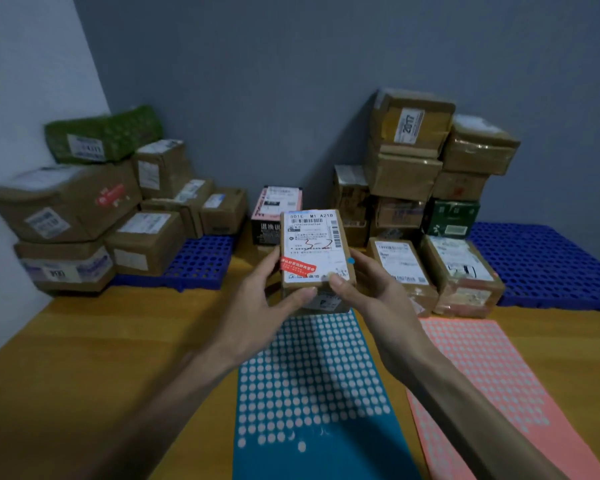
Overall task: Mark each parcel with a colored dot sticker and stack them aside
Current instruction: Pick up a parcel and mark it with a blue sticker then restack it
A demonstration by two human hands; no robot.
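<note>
Over table (118, 341), parcel (313, 252), long axis forward

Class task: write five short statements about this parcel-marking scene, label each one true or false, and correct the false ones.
1. The left hand and right hand both grip the small parcel. True.
2. The blue sticker sheet lies to the right of the pink sheet. False: it lies to its left.
3. A blue dot sits at the small parcel's right edge. True.
4. Its label bears no handwriting. False: red handwritten marks cross it.
5. A green-wrapped parcel tops the left pile. True.
</note>
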